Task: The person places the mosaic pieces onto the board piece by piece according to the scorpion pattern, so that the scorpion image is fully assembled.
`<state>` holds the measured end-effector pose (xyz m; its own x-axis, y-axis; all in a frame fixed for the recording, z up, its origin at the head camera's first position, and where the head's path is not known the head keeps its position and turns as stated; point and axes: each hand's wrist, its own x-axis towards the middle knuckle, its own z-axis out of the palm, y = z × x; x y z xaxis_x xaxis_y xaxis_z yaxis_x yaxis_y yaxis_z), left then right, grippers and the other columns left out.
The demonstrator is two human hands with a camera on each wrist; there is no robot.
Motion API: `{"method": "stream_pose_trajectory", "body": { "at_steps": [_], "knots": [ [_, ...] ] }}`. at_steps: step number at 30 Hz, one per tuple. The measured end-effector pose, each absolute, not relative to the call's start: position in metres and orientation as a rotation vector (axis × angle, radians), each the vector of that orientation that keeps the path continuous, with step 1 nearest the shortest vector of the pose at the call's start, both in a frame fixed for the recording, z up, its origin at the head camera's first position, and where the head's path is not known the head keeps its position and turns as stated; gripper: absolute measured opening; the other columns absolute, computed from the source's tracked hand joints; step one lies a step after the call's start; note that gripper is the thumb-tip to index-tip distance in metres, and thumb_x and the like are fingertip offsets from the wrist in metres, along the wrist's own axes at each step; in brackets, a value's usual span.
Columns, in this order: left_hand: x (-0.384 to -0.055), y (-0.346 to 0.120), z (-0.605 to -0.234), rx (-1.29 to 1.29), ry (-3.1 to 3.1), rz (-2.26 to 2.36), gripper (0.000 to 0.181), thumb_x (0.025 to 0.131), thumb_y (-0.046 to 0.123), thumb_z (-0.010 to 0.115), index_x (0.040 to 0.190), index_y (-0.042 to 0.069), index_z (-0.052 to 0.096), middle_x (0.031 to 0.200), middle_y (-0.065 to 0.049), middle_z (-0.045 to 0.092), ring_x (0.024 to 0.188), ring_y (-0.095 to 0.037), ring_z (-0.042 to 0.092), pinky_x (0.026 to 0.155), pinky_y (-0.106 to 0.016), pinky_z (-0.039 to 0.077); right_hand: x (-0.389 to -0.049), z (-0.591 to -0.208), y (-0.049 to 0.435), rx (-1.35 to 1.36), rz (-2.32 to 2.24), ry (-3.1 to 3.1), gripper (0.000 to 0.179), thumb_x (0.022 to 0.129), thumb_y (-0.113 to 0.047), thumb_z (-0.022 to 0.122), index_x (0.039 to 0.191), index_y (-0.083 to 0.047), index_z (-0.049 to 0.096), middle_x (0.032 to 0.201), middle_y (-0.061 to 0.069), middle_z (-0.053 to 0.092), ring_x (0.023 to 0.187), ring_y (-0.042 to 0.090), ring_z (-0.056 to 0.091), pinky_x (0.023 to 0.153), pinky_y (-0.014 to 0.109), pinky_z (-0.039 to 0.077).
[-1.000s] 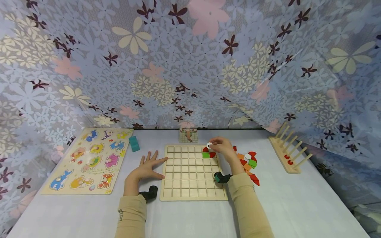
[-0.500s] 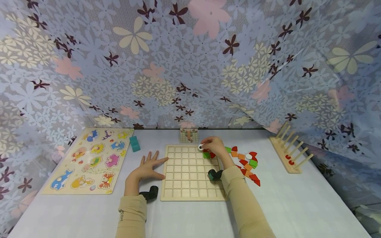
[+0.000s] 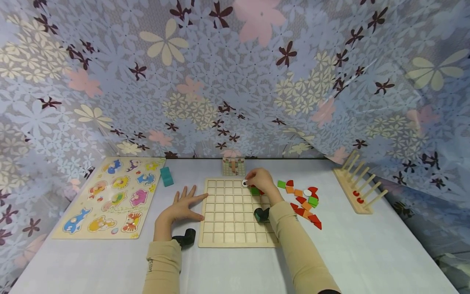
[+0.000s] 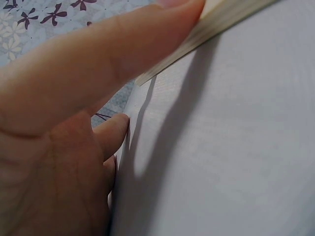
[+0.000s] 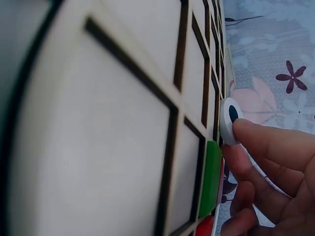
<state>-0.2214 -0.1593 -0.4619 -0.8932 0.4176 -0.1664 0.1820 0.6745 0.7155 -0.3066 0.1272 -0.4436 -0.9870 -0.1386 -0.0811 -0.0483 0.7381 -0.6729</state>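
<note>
A wooden grid board [image 3: 227, 220] lies in the middle of the table. My right hand [image 3: 261, 180] pinches a white round piece [image 5: 227, 120] with a black dot at the board's far edge, right of the middle. Just beside it a green square piece [image 5: 210, 177] sits in a cell, with a red piece [image 5: 204, 226] near it, partly hidden by the hand in the head view. My left hand [image 3: 183, 207] lies with fingers spread at the board's left edge, its thumb and index fingertips against the rim; in the left wrist view the thumb [image 4: 123, 49] touches the edge.
Loose red, orange, green and white pieces [image 3: 302, 200] are scattered right of the board. A patterned card [image 3: 233, 166] stands behind it. An animal puzzle board [image 3: 110, 200] and a teal block [image 3: 167, 176] lie left; a wooden peg rack [image 3: 352, 192] stands far right.
My right hand has moved left along the board's far edge with the white round piece, uncovering more loose pieces on the right. The left hand has stayed in place.
</note>
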Motion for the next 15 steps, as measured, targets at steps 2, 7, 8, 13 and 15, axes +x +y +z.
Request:
{"method": "stream_pose_trajectory", "body": {
  "at_steps": [2,7,8,13,15],
  "knots": [
    [-0.2217,-0.1593,-0.4616,0.48,2.574,1.053,0.084,0.069,0.03,0.079,0.141,0.014,0.04,0.152,-0.023,0.001,0.137,-0.042,-0.015,0.106,-0.056,-0.016,-0.3064,-0.4418,0.126,-0.166,-1.033,2.839,0.014,0.077,-0.014,0.071,0.088,-0.006,0.071,0.085,0.007,0.067,0.079,0.022,0.058,0.068,0.033,0.048],
    [-0.2221,-0.1588,-0.4613,0.477,2.582,1.048,0.084,0.068,0.03,0.079,0.141,0.014,0.04,0.152,-0.024,0.002,0.137,-0.043,-0.015,0.107,-0.056,-0.016,-0.3054,-0.4403,0.124,-0.164,-0.928,2.884,0.014,0.077,-0.015,0.072,0.088,-0.006,0.073,0.085,0.006,0.069,0.083,0.025,0.06,0.073,0.036,0.05],
    [-0.2222,-0.1587,-0.4614,0.474,2.584,1.045,0.084,0.068,0.03,0.079,0.141,0.014,0.04,0.152,-0.024,0.002,0.137,-0.042,-0.015,0.107,-0.056,-0.016,-0.3051,-0.4404,0.1236,-0.163,-0.915,2.886,0.014,0.077,-0.015,0.072,0.087,-0.006,0.073,0.085,0.006,0.069,0.083,0.025,0.06,0.074,0.037,0.05],
    [-0.2218,-0.1578,-0.4613,0.465,2.582,1.043,0.084,0.068,0.03,0.079,0.141,0.014,0.041,0.152,-0.023,0.002,0.137,-0.042,-0.015,0.107,-0.056,-0.016,-0.3045,-0.4406,0.1218,-0.189,-0.883,2.891,0.013,0.077,-0.015,0.072,0.087,-0.007,0.072,0.082,0.005,0.067,0.078,0.023,0.059,0.07,0.036,0.049],
    [-0.2215,-0.1577,-0.4613,0.461,2.58,1.043,0.084,0.068,0.03,0.079,0.141,0.014,0.041,0.152,-0.023,0.001,0.137,-0.042,-0.015,0.107,-0.055,-0.016,-0.3043,-0.4402,0.1217,-0.206,-0.868,2.894,0.012,0.078,-0.015,0.071,0.087,-0.007,0.071,0.081,0.005,0.066,0.075,0.022,0.059,0.068,0.035,0.048]
  ]
}}
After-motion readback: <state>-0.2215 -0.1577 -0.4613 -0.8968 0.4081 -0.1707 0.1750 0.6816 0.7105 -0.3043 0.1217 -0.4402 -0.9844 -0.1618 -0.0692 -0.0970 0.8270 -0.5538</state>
